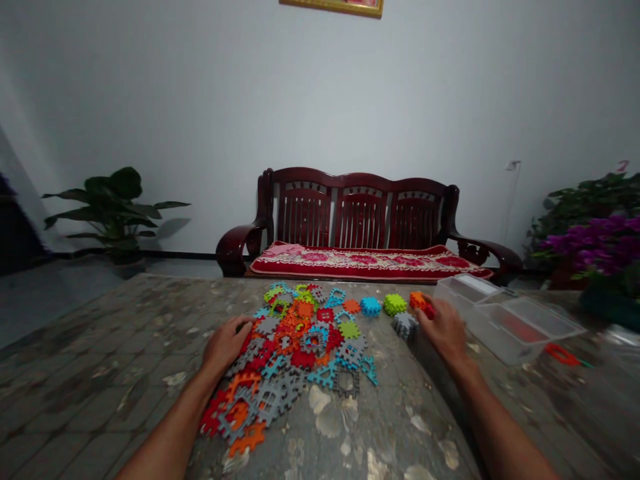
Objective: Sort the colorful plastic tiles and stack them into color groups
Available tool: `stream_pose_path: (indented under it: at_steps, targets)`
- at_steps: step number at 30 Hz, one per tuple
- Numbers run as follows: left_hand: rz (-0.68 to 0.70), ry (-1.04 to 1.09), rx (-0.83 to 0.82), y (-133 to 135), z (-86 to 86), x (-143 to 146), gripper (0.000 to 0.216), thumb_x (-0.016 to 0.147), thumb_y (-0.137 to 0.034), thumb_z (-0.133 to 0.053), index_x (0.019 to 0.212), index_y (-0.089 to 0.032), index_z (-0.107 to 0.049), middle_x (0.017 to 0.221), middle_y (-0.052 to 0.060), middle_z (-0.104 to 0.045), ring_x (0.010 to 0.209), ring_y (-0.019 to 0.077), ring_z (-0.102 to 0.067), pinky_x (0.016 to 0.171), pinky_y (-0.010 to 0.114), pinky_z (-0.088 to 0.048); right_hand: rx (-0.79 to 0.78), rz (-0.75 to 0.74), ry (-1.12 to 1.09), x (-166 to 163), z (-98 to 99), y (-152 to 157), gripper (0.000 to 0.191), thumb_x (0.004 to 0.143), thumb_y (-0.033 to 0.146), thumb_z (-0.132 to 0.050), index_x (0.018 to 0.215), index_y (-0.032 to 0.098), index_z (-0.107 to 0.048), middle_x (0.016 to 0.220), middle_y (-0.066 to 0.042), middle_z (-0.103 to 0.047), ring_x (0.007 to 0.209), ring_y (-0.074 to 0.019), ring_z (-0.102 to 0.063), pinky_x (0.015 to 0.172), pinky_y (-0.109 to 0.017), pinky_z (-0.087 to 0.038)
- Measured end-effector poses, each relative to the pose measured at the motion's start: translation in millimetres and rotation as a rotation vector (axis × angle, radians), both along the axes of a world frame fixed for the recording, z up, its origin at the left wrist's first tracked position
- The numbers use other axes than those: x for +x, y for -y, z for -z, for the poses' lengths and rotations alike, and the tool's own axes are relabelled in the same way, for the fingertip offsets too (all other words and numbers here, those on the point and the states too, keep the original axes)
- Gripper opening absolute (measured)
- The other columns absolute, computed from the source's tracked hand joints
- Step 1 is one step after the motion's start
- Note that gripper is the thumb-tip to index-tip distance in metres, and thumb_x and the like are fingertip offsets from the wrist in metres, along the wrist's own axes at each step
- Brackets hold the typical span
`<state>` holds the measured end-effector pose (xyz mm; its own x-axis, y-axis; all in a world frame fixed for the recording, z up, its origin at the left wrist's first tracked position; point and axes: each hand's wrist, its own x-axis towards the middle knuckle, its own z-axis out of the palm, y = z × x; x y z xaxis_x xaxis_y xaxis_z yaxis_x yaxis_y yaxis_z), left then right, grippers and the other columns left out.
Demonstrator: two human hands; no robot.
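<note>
A wide pile of plastic interlocking tiles (303, 357) in red, orange, grey, blue and green lies on the table. My left hand (227, 345) is at the pile's left edge, its fingers curled by red tiles; what they hold, if anything, is hidden. To the right, my right hand (444, 328) pinches a red tile (429, 311) between thumb and fingers. Close to it are an orange stack (417, 299) and a grey stack (405, 325). A green stack (395, 304) and a blue stack (371, 307) stand farther left, near a single orange tile (352, 306).
A clear plastic box (525, 327) stands right of my right hand, with an orange-red item (563, 354) beside it. The stone-patterned table (370, 430) reaches toward a dark wooden bench (360, 213). Purple flowers (597, 243) are at the right, a potted plant (120, 207) at the left.
</note>
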<state>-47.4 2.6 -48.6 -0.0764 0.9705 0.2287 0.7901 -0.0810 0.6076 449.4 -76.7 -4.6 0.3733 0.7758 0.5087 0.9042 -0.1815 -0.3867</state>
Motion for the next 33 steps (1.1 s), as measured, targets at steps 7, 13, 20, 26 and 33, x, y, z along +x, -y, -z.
stream_pose_path:
  at_steps: [7, 13, 20, 26, 33]
  targets:
    - [0.002, -0.004, -0.011, -0.1, 1.3, 0.3, 0.038, 0.091, -0.038, -0.047, 0.105, -0.025, -0.079, 0.118, 0.005, -0.079, 0.109, 0.0231, -0.07, 0.096, 0.032, -0.051, -0.099, -0.668, -0.086, -121.4, 4.7, -1.8, 0.029, 0.087, 0.025, -0.062, 0.112, 0.022, -0.075, 0.115, -0.007, -0.076, 0.112, -0.0261, -0.064, 0.1, -0.039, -0.045]
    - [-0.009, 0.001, -0.01, 1.2, 1.0, 1.3, 0.035, 0.091, -0.036, -0.049, 0.105, -0.024, -0.079, 0.118, 0.005, -0.078, 0.111, 0.0235, -0.07, 0.097, 0.033, -0.051, -0.101, -0.978, 0.133, -184.8, 1.3, 14.0, 0.02, 0.082, 0.017, -0.069, 0.099, 0.025, -0.076, 0.102, -0.003, -0.072, 0.1, -0.0225, -0.059, 0.091, -0.037, -0.042]
    - [0.001, -0.006, -0.006, 2.2, 1.9, 2.2, 0.036, 0.093, -0.034, -0.047, 0.107, -0.024, -0.078, 0.118, 0.005, -0.078, 0.111, 0.0226, -0.069, 0.098, 0.032, -0.049, -0.099, -1.027, 0.387, -200.3, -0.7, 16.8, 0.018, 0.09, 0.019, -0.065, 0.102, 0.026, -0.075, 0.111, -0.006, -0.067, 0.101, -0.023, -0.052, 0.087, -0.036, -0.04]
    - [-0.011, -0.019, -0.016, 4.2, -0.4, 3.6, 0.035, 0.093, -0.034, -0.048, 0.107, -0.025, -0.078, 0.119, 0.004, -0.078, 0.111, 0.0221, -0.069, 0.096, 0.03, -0.049, 0.051, -1.038, 0.208, -202.2, 11.8, 16.8, 0.015, 0.098, 0.023, -0.059, 0.102, 0.024, -0.073, 0.116, -0.006, -0.071, 0.106, -0.0228, -0.057, 0.093, -0.037, -0.043]
    - [-0.015, -0.052, -0.043, 3.9, -3.2, 3.4, 0.039, 0.095, -0.036, -0.045, 0.111, -0.024, -0.078, 0.122, 0.005, -0.077, 0.113, 0.0237, -0.069, 0.098, 0.032, -0.048, 0.065, -0.709, -0.387, -162.3, -4.1, 3.3, 0.032, 0.1, 0.033, -0.045, 0.115, 0.022, -0.071, 0.111, -0.007, -0.077, 0.101, -0.0221, -0.069, 0.09, -0.034, -0.052]
